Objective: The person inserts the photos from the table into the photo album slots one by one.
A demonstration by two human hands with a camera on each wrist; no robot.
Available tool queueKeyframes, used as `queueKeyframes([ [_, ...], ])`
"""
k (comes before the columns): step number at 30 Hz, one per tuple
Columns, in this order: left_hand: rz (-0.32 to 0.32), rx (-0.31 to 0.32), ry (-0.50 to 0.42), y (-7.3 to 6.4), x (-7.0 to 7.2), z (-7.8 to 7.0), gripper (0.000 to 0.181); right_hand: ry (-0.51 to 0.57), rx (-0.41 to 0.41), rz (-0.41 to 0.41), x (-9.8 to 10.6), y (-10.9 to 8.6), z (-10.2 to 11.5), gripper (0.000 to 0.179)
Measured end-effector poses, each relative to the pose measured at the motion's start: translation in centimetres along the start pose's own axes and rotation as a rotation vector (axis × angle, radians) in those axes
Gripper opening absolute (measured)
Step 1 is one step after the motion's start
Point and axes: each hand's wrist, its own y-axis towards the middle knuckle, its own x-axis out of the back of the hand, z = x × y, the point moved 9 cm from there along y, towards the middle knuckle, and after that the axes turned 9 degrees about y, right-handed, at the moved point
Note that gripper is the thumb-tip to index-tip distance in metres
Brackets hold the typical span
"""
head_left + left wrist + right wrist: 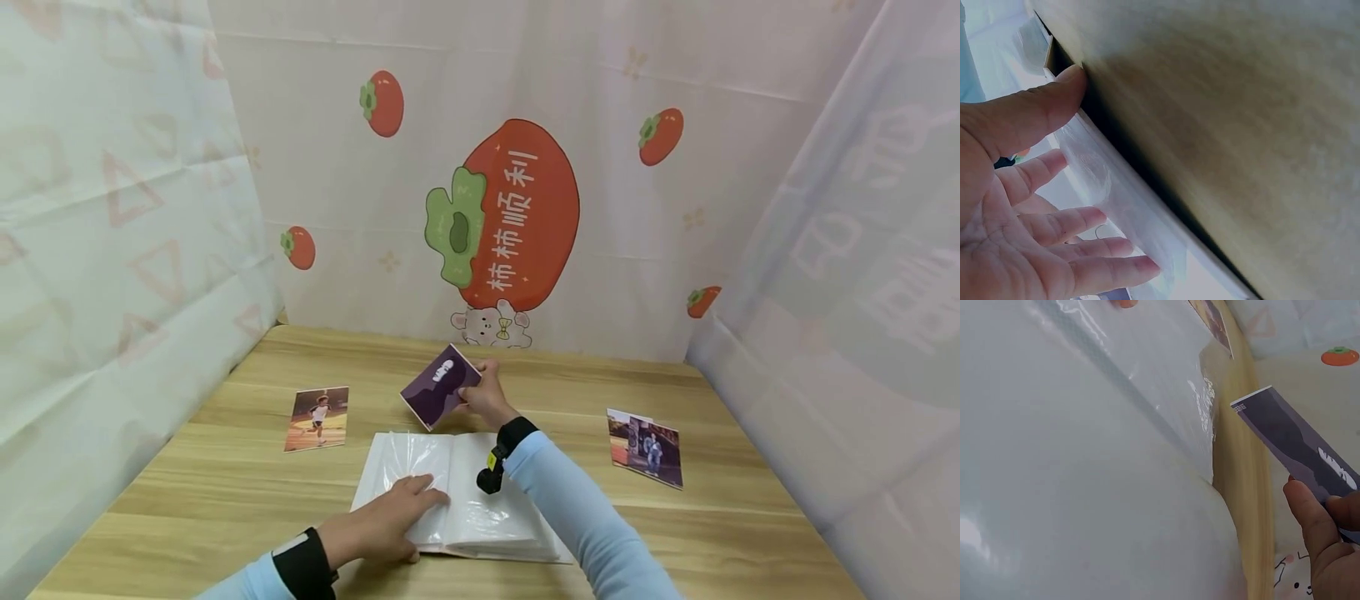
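My right grip (pixel 491 397) pinches the purple photo (pixel 437 392) by its right side; my left grip (pixel 386 518), fingers spread, rests on the album (pixel 495 517).

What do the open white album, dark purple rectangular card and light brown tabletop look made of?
Open white album: clear, glossy plastic pockets, judging by creases and bright highlights; beneath, possibly paper.
Dark purple rectangular card: likely printed photo paper, thin and white-edged; finish unclear.
Light brown tabletop: wood or wood-look laminate, fairly matte; streaky grain shows, can't tell which.
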Motion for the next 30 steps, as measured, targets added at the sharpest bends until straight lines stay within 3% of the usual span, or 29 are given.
queueKeyframes([
  [5,0.003,-0.006,0.007,0.1,0.0,-0.2,0.064,-0.014,0.012,-0.014,-0.5,-0.1,-0.5,0.041],
  [11,0.003,-0.005,0.021,0.1,-0.1,-0.2,0.064,0.049,-0.019,0.012,-0.9,-0.3,-1.4,0.041],
  [19,-0.001,0.004,0.006,0.1,0.3,0.2,0.064,-0.109,0.013,0.064,-0.2,-0.2,-1.2,0.055],
  [26,-0.002,0.019,0.016,0.1,0.3,0.4,0.078,-0.145,-0.012,0.143,0.1,-0.2,-1.3,0.052],
  [30,-0.004,0.010,0.027,0.1,0.4,0.6,0.076,-0.150,-0.048,0.171,-0.1,-0.1,-1.4,0.050],
])
